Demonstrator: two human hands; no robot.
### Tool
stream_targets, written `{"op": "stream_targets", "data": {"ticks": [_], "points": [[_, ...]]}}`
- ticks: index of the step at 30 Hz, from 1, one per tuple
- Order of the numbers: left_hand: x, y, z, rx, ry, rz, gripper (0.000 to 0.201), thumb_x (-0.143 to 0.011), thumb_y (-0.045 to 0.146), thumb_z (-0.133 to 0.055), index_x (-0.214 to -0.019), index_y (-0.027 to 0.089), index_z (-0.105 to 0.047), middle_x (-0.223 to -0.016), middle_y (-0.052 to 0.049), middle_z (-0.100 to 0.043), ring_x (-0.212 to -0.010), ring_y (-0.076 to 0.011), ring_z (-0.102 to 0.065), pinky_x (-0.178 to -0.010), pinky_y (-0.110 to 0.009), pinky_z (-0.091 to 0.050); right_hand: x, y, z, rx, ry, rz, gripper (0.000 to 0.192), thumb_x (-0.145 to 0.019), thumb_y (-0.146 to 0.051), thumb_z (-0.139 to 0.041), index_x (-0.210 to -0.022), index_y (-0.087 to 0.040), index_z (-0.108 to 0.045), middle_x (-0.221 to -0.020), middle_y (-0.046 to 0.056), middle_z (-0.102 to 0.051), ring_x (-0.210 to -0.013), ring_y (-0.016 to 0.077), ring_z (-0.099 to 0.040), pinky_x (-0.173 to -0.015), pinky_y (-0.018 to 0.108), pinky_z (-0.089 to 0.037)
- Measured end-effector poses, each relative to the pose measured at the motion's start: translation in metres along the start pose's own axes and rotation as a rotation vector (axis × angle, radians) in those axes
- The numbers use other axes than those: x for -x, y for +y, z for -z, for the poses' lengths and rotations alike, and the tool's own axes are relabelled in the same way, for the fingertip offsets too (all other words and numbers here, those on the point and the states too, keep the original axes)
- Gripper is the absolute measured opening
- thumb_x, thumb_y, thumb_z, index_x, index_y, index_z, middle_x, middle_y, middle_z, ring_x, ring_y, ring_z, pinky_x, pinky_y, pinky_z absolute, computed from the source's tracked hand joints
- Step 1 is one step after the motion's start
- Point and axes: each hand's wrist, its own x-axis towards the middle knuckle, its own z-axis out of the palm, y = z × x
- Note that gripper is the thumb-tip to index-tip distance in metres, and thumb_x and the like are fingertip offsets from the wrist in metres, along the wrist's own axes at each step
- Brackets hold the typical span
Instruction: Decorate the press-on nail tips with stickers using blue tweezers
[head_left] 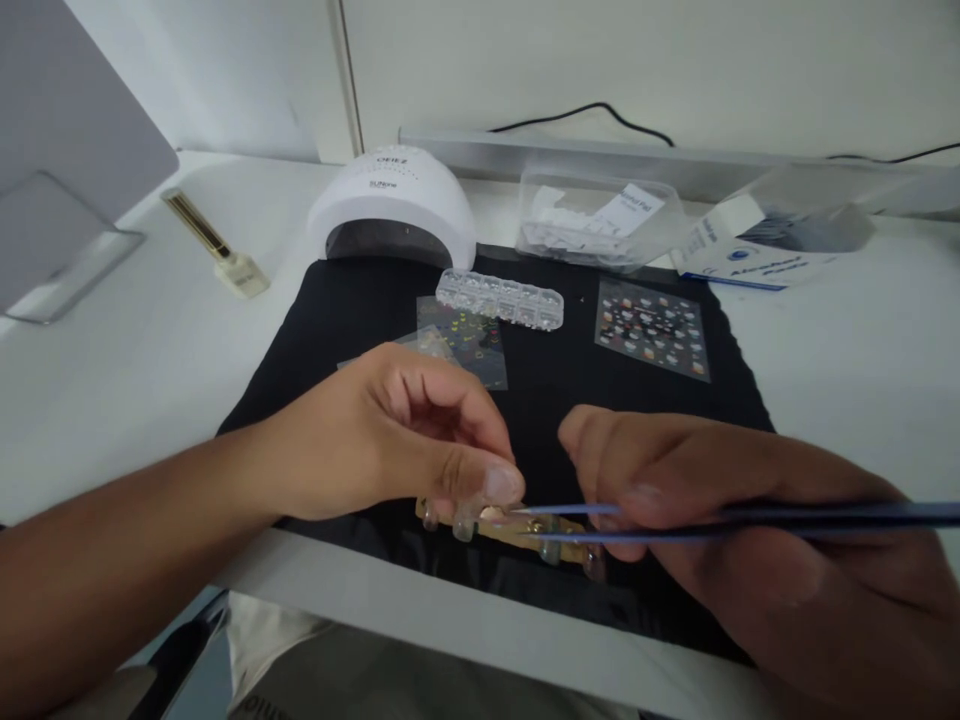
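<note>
My right hand (720,500) grips a pair of blue tweezers (817,518). Their tips are slightly apart and point left, by a shiny clear-looking false nail (493,514). Thumb and forefinger of my left hand (420,440) are pinched together just above that nail; what lies between them, if anything, is hidden. Below both hands is a yellowish strip (510,527) bearing several translucent false nails, among them a clear one (464,522) and a greenish one (550,548). My fingers cover part of the strip.
A black mat (540,420) covers the table. On it lie a clear rhinestone case (499,298) and sticker sheets (652,328). Behind stand a white nail lamp (390,195), a clear tub (600,225) and an alcohol pad box (757,245). A cream-and-gold bottle (241,275) is at left.
</note>
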Motion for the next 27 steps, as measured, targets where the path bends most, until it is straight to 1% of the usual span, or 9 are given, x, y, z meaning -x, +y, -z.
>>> {"op": "stream_targets", "data": {"ticks": [2, 5, 8, 12, 18, 23, 27], "points": [[-0.0002, -0.0002, 0.0004, 0.004, -0.001, 0.017, 0.011, -0.074, 0.01, -0.075, -0.067, 0.012, -0.067, -0.052, 0.002, -0.062, -0.046, -0.0052, -0.053, -0.045, -0.013, -0.047, -0.0017, 0.0, 0.0006, -0.022, 0.007, 0.002, 0.025, -0.094, -0.042, -0.069, -0.106, -0.023, -0.079, -0.07, 0.003, -0.066, -0.064, 0.0177, -0.059, -0.054, 0.035, -0.048], [0.0, -0.0007, 0.0011, -0.002, -0.003, 0.038, 0.012, -0.074, 0.011, -0.076, -0.068, 0.012, -0.067, -0.053, 0.002, -0.062, -0.046, -0.0043, -0.053, -0.045, -0.011, -0.046, -0.0019, 0.0002, 0.0027, -0.021, -0.001, 0.005, 0.028, -0.093, -0.045, -0.069, -0.108, -0.023, -0.079, -0.073, 0.003, -0.066, -0.064, 0.0177, -0.06, -0.053, 0.035, -0.049], [-0.0001, -0.0004, 0.0015, -0.001, -0.003, 0.061, 0.012, -0.074, 0.011, -0.077, -0.069, 0.012, -0.066, -0.054, 0.002, -0.062, -0.046, -0.004, -0.053, -0.045, -0.011, -0.047, 0.001, 0.001, 0.0053, 0.037, -0.033, -0.01, 0.027, -0.098, -0.044, -0.062, -0.11, -0.025, -0.077, -0.074, 0.003, -0.067, -0.066, 0.0178, -0.062, -0.055, 0.035, -0.051], [-0.0018, 0.0004, 0.0015, 0.01, 0.012, 0.086, 0.012, -0.073, 0.011, -0.077, -0.069, 0.011, -0.066, -0.054, 0.002, -0.063, -0.045, -0.0035, -0.053, -0.044, -0.01, -0.047, 0.0056, 0.0022, 0.0071, 0.092, -0.015, -0.007, 0.023, -0.1, -0.04, -0.059, -0.107, -0.025, -0.075, -0.075, 0.002, -0.069, -0.065, 0.0171, -0.063, -0.058, 0.036, -0.053], [-0.0034, 0.0011, 0.0015, 0.072, 0.009, 0.113, 0.016, -0.067, 0.008, -0.082, -0.068, 0.011, -0.067, -0.055, 0.003, -0.064, -0.044, -0.0035, -0.053, -0.043, -0.011, -0.047, 0.0054, 0.003, 0.0041, 0.064, -0.031, 0.02, 0.024, -0.099, -0.039, -0.061, -0.11, -0.023, -0.073, -0.079, 0.004, -0.068, -0.067, 0.0181, -0.061, -0.057, 0.037, -0.052], [-0.0034, 0.0011, 0.0014, 0.097, 0.003, 0.118, 0.021, -0.066, 0.01, -0.087, -0.067, 0.011, -0.067, -0.053, 0.003, -0.064, -0.045, -0.0044, -0.055, -0.044, -0.011, -0.048, 0.0025, 0.0063, 0.0008, 0.004, -0.014, 0.034, 0.023, -0.098, -0.039, -0.062, -0.11, -0.025, -0.075, -0.077, 0.003, -0.066, -0.066, 0.0172, -0.06, -0.058, 0.036, -0.051], [-0.0033, 0.0005, 0.0014, 0.122, -0.005, 0.1, 0.017, -0.067, 0.004, -0.083, -0.068, 0.011, -0.067, -0.054, 0.003, -0.065, -0.046, -0.0038, -0.056, -0.045, -0.01, -0.049, 0.0026, 0.0055, 0.0025, 0.008, -0.032, 0.041, 0.022, -0.098, -0.038, -0.062, -0.11, -0.025, -0.075, -0.076, 0.003, -0.067, -0.067, 0.0179, -0.061, -0.057, 0.036, -0.051]]}}
